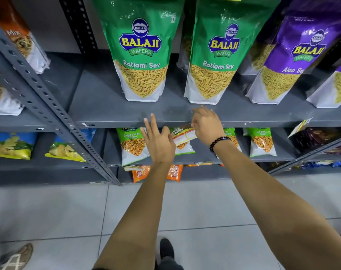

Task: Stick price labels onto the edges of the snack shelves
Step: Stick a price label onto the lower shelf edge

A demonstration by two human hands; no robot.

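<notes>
A white and red price label hangs just below the front edge of the grey metal shelf. My right hand pinches its upper right end at the shelf edge, a black bead bracelet on the wrist. My left hand is spread with fingers apart just left of the label, its thumb close to the label's lower left end; I cannot tell if it touches. Two green Ratlami Sev bags stand on the shelf above the hands.
A purple Aloo Sev bag stands at the right. A slotted grey upright runs diagonally at the left. Another label hangs from the shelf edge at the right. Smaller snack bags fill lower shelves. Someone's sandalled foot is at bottom left.
</notes>
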